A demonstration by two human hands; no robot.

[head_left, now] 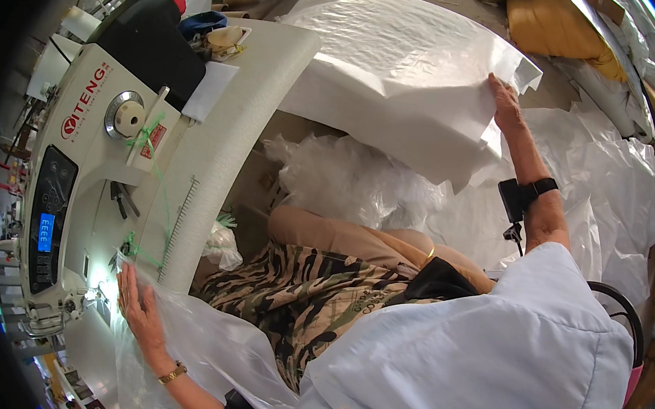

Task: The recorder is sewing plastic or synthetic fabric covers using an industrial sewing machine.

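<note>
My left hand (142,314) lies flat, fingers stretched out, on a clear plastic sheet (199,333) beside the lit needle area of a sewing machine (88,183). The film runs from there across toward my lap. My right hand (505,103) is reached out to the far side, its fingers closed at the edge of a white plastic sheet (396,47). That sheet lies in a smooth, broad stack with its edge hanging down. Part of the right hand's grip is hidden by its own fingers.
Crumpled clear plastic (361,180) lies below the white stack, and more film (617,183) is heaped at the right. Yellow bundles (565,30) sit at the back right. Green thread (148,140) trails over the machine. A ruler scale (178,226) marks its bed.
</note>
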